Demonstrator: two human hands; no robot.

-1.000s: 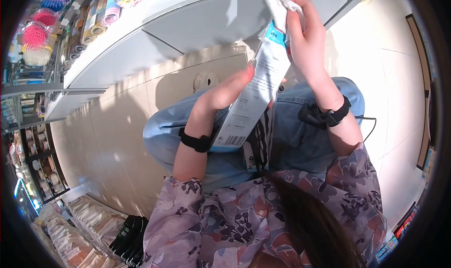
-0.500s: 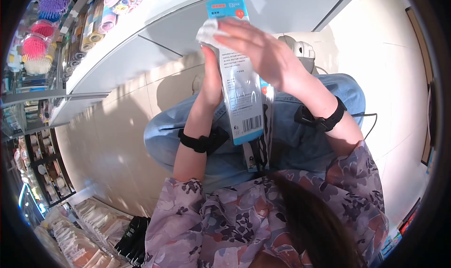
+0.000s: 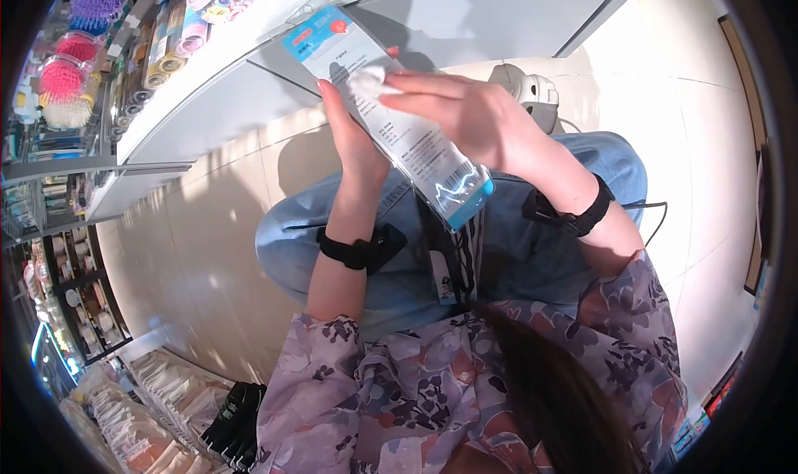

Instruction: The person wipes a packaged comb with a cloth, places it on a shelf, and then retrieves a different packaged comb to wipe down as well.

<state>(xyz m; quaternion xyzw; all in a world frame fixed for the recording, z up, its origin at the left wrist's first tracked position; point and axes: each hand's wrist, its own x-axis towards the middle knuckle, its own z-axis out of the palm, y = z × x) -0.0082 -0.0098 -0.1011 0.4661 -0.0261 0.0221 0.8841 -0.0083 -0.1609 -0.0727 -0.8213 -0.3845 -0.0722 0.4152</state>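
Note:
A long flat clear plastic package [image 3: 407, 137] with a blue-and-white printed card inside lies tilted in front of me, its printed side and barcode facing up. My left hand [image 3: 356, 140] grips it from underneath, thumb along the left edge and fingertips showing at the far edge. My right hand [image 3: 478, 121] is over the package, pressing a crumpled white wipe [image 3: 366, 83] onto its surface with the fingers. On my lap rests another package [image 3: 453, 262] with dark, long contents, partly hidden beneath the first.
Ahead is a white shelf base [image 3: 465, 21]. Colourful hairbrushes [image 3: 62, 79] and rolls [image 3: 166, 50] sit on shelves at the left. Hanging packs [image 3: 166, 391] are at the lower left. A pale device [image 3: 536, 92] stands on the tiled floor [image 3: 216, 250], beyond my right knee.
The package has turned, its top swinging left and its bottom end to the right. The wipe now lies lower on the card, and more of the second package shows.

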